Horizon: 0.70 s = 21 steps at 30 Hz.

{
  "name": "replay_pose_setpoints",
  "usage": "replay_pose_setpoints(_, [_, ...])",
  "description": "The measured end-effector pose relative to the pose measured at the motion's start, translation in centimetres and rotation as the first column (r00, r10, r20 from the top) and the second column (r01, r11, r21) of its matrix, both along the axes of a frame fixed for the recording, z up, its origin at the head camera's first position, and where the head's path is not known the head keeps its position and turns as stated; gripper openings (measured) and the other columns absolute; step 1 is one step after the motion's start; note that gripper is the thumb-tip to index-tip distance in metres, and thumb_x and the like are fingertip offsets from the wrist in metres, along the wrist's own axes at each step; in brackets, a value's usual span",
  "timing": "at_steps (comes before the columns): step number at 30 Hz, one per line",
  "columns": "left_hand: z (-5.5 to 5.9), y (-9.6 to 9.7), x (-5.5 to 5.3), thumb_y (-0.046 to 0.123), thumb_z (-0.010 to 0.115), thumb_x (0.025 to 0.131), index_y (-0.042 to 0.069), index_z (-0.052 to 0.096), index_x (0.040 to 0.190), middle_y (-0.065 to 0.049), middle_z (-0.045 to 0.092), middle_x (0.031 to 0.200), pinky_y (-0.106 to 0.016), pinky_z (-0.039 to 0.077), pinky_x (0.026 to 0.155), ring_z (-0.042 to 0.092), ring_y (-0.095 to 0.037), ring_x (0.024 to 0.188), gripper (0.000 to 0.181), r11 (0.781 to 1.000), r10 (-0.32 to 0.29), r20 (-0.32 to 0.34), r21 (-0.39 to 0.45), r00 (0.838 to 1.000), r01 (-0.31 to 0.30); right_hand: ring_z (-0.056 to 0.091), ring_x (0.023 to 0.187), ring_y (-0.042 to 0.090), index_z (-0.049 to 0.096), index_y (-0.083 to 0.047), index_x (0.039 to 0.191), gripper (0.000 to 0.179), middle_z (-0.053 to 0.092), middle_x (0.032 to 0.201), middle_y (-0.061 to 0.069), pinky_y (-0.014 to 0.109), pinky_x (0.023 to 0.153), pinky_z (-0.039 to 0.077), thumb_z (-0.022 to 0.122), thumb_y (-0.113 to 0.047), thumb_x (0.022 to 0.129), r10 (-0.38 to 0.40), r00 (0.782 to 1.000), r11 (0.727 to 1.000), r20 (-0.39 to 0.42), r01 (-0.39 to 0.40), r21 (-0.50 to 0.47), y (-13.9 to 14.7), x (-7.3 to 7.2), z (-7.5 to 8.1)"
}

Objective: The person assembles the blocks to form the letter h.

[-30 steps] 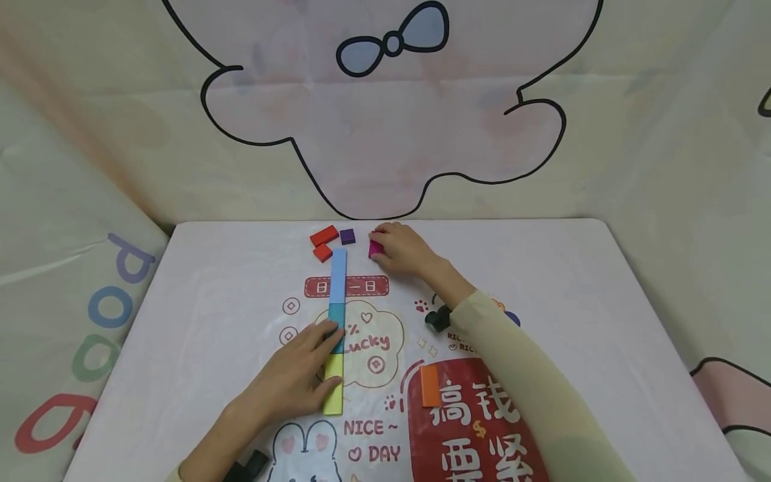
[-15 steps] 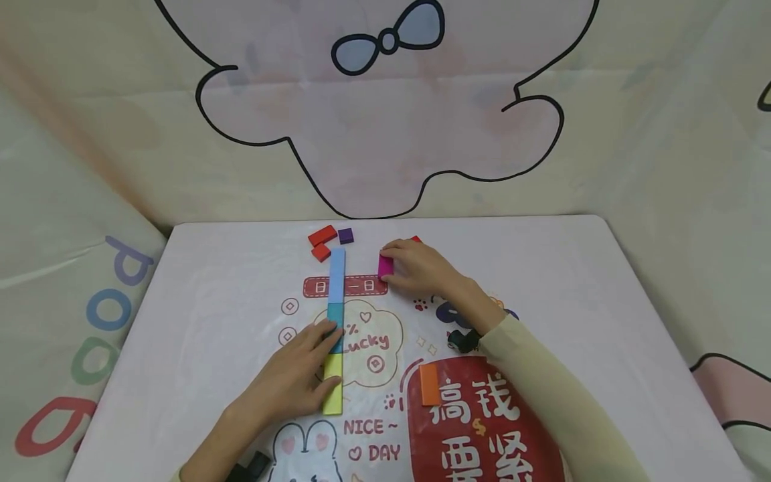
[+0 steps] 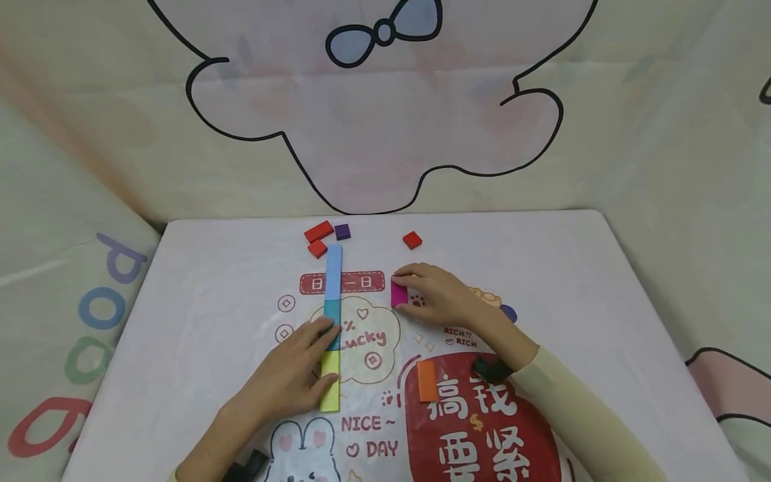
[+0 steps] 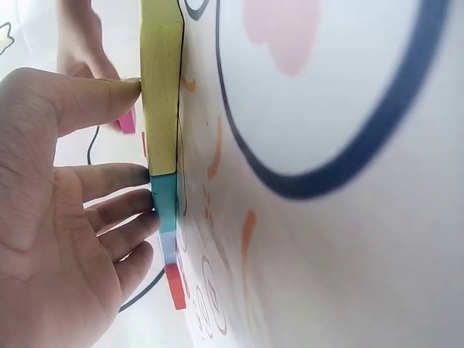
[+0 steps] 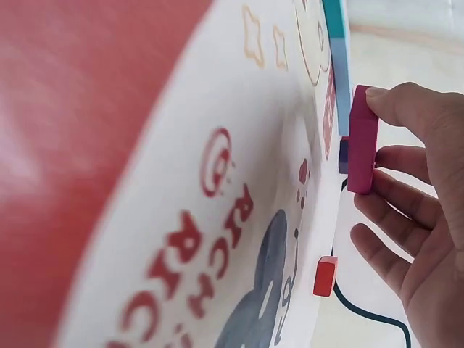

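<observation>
Magenta block [image 3: 399, 293] held by right hand [image 3: 442, 294]; left hand [image 3: 289, 375] against block row [image 3: 333, 274]

Head view: the magenta block is right of the block row, well apart from it. An orange block [image 3: 427, 381] lies on the red print [image 3: 424, 428].
Left wrist view: thumb touches the yellow block [image 4: 161, 101], fingertips the teal block [image 4: 165, 206]; fingers loosely extended, grasping nothing.
Right wrist view: thumb and fingers pinch the magenta block; contact with the table [image 3: 602, 281] cannot be determined

A small screened-off nook, perhaps for play: cartoon-printed sheets [image 3: 385, 134] rise behind and on both sides of the bench [image 3: 602, 288], whose white top carries a bunny print [image 3: 303, 448].
</observation>
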<state>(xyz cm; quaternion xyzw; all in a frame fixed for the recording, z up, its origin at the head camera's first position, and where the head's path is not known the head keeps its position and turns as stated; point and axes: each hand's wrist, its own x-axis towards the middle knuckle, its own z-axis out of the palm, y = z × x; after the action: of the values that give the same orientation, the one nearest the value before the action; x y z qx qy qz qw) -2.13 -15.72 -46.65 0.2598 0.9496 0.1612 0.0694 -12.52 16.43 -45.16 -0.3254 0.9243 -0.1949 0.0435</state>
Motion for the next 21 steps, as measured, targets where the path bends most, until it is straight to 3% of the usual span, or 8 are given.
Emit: replay_pose_setpoints(21, [0.0,-0.2,-0.1,0.048,0.079,0.089,0.011,0.052,0.156,-0.008,0.047,0.164,-0.049,0.049,0.120,0.048,-0.030,0.152,0.082,1.000,-0.007,-0.016,-0.004,1.000,0.007,0.064,0.135,0.027,0.069,-0.015,0.142,0.060,0.066,0.146,0.005,0.046,0.105,0.061,0.083,-0.043,0.090,-0.035,0.999,0.999,0.020,0.034,0.020,3.1,5.6,-1.2])
